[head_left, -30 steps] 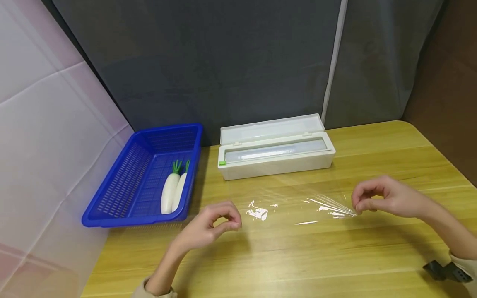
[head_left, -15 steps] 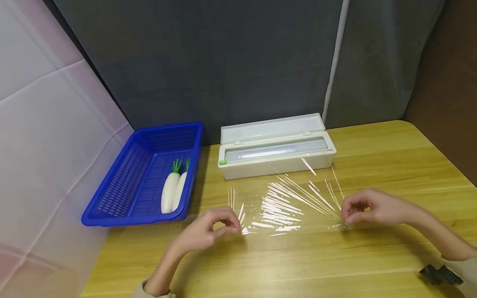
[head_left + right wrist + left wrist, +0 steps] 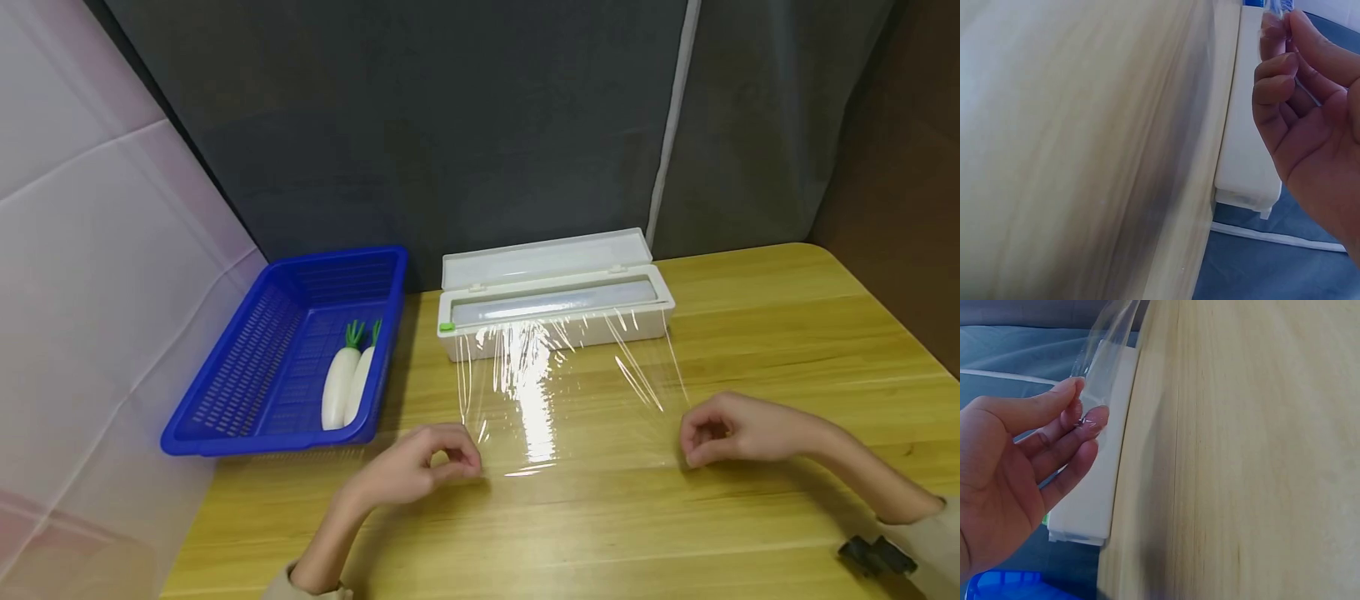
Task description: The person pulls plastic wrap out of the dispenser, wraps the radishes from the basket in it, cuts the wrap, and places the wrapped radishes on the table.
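Note:
A clear sheet of plastic wrap [image 3: 536, 408] stretches from the front of a white dispenser box [image 3: 487, 343] toward the person. Its near left corner is pinched between thumb and fingers of the left hand [image 3: 416, 462]; in the left wrist view the film [image 3: 1110, 356] bunches at the fingertips of that hand [image 3: 1016, 450]. At the near right corner, the right hand [image 3: 750, 429] pinches the film, and the right wrist view shows the crumpled wrap [image 3: 1277, 7] at the fingertips of the hand [image 3: 1316, 119]. The box's lid [image 3: 547, 254] stands open, with a roll [image 3: 555, 302] inside.
Left of the box stands a blue plastic basket [image 3: 281, 446] holding two white radishes [image 3: 341, 387] with green tops. A green slider [image 3: 447, 327] sits at the box's left end. The wooden table [image 3: 570, 542] meets a dark curtain [image 3: 450, 125] behind.
The right hand has moved left and slightly toward the person. The wrap, earlier creased toward the right hand, now hangs more evenly between both hands and the box. The left hand has barely shifted.

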The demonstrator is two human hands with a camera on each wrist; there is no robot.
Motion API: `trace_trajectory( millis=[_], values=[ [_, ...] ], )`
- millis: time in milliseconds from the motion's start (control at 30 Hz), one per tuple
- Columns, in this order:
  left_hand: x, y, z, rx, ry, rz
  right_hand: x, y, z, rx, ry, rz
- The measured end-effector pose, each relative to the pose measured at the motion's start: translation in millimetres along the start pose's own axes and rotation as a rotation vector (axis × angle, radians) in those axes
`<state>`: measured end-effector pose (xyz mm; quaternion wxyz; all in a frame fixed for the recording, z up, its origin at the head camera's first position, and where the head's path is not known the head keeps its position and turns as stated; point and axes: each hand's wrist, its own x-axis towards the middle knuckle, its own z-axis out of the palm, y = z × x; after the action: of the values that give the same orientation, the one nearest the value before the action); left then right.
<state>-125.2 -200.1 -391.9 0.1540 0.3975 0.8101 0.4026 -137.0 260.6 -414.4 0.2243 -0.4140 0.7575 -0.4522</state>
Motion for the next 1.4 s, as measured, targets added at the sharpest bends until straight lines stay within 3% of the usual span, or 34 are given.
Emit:
trace_trajectory(
  millis=[433, 767, 1000, 1167, 1400],
  values=[
    [5.9, -5.6, 3.7, 0.042, -0.065, -0.079, 3.7, 6, 4, -0.036, -0.031, 0.038],
    [9.9, -17.0, 6.4, 0.138, -0.100, -0.048, 11.8, 5, 3, -0.042, -0.062, 0.120],
    [15.0, -15.3, 3.6, 0.230, -0.094, -0.074, 11.8, 9, 0, -0.014, -0.060, 0.180],
    [15.1, -15.2, 5.4, 0.228, -0.118, -0.084, 12.8, 7, 1, -0.046, -0.051, 0.164],
    [13.4, -14.2, 7.6, 0.235, -0.136, -0.138, 14.5, 7, 6, 0.008, -0.001, 0.224]
  ],
)
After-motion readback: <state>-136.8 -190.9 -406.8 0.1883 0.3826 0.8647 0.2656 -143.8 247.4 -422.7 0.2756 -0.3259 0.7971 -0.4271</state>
